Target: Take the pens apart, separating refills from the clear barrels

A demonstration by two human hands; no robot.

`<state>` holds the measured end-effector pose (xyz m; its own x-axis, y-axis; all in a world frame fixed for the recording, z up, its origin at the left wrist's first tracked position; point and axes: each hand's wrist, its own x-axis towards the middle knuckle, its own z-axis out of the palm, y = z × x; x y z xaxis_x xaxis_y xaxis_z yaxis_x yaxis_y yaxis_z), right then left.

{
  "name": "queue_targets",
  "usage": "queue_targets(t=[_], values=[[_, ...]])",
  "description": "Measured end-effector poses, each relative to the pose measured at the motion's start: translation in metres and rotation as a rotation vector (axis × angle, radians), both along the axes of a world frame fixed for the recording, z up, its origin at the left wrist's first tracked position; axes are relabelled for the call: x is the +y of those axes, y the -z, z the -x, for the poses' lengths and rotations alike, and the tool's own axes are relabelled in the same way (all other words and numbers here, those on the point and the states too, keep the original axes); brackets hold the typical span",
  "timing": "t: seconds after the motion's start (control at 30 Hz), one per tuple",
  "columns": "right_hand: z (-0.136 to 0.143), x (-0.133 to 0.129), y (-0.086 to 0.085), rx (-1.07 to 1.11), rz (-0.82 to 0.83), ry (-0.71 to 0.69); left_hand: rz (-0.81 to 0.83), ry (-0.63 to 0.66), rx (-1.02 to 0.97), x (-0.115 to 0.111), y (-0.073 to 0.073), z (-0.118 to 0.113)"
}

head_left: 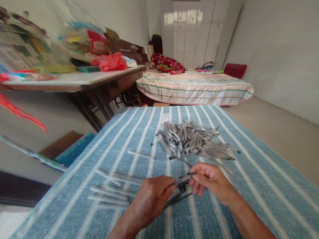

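My left hand [155, 194] is closed around a thin grey translucent tube [183, 179], which sticks out to the right from between thumb and fingers. At the tube's dark right end, my right hand [210, 179] pinches with thumb and fingertips. Beneath both hands lie several thin black sticks [178, 198], partly hidden. Beyond them is a heap of similar slim tubes [185, 137], many with black ends. To the left of my left hand, several clear-looking tubes [109, 196] lie roughly side by side. One single tube [141, 154] rests apart from the heap.
A blue striped cloth [119, 142] covers the table. On the left stands a side table [87, 79] with a red plastic bag [111, 62] and other bags. A bed [194, 86] and white wardrobe [191, 36] are at the back. A small black piece [152, 144] lies near the heap.
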<state>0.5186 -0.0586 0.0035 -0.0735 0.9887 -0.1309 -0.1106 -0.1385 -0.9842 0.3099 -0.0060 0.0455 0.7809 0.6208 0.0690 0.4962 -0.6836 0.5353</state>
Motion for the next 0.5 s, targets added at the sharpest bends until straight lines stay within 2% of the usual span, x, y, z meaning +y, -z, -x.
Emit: queue_targets(t=[0.13, 0.33, 0.5], values=[[0.0024, 0.0003, 0.0059, -0.095, 0.026, 0.044, 0.001, 0.004, 0.001, 0.0013, 0.0002, 0.0009], [0.0011, 0.0004, 0.0027, 0.011, 0.013, -0.027, 0.01, -0.009, -0.017, 0.0014, 0.004, 0.0021], [0.0013, 0.0005, 0.0067, -0.067, 0.042, 0.004, 0.02, -0.009, 0.007, 0.0012, 0.0037, 0.0018]])
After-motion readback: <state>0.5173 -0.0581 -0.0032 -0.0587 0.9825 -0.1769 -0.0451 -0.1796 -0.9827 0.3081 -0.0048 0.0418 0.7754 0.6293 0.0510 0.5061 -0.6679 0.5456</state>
